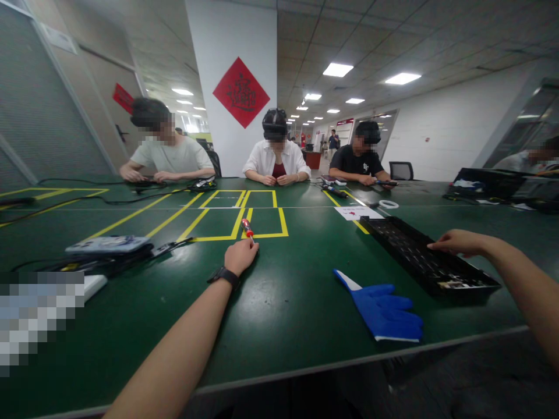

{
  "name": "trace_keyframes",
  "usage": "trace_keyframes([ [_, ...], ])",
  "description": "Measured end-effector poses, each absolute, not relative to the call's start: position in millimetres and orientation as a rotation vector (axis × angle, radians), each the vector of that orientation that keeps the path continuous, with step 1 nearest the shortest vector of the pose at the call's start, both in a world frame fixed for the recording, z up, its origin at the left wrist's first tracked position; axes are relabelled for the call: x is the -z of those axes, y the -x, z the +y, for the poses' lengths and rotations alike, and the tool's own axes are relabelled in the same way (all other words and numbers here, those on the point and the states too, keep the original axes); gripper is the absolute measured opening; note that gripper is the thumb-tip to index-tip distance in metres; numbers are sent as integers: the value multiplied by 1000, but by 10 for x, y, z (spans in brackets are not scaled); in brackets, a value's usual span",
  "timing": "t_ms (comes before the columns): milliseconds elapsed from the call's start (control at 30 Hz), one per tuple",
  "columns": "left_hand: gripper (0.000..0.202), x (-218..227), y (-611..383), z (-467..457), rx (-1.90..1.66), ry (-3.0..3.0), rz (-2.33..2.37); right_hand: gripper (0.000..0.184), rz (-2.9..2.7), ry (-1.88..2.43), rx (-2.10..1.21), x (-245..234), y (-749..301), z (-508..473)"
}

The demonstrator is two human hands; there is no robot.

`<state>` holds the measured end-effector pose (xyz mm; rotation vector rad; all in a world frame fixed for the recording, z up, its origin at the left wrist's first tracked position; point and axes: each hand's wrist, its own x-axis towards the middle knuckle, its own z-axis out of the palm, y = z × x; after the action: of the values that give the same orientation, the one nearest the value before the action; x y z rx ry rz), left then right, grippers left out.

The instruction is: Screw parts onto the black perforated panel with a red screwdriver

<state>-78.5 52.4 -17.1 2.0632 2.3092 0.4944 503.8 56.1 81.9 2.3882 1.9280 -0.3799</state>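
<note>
My left hand [241, 256] rests on the green table, closed at the metal shaft of a screwdriver [247, 227]. Its red handle points away from me, and a dark watch band circles my left wrist. Over on the right, my right hand [463, 241] hovers over a long black open case [417, 250] with rows of small parts or slots inside. The fingertips are drawn together at its inner side; whatever they hold is too small to make out. Nearer to me lies a blue glove [384, 311] with white edging, touched by neither hand.
Yellow tape outlines [262, 235] mark the table [279, 326]. A light-blue device [107, 245] sits with dark cables at left. A paper sheet [356, 213] and a white ring [388, 204] lie beyond the case. Several people sit across the table.
</note>
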Motion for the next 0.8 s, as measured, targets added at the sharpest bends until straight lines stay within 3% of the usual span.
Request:
trace_keyframes([
  [200, 42, 205, 795, 536, -514, -2099, 2324, 18, 1896, -2230, 479, -479, -5246, 348],
  [800, 41, 177, 796, 495, -518, -2088, 2316, 21, 2105, -2221, 150, -272, -5329, 84],
])
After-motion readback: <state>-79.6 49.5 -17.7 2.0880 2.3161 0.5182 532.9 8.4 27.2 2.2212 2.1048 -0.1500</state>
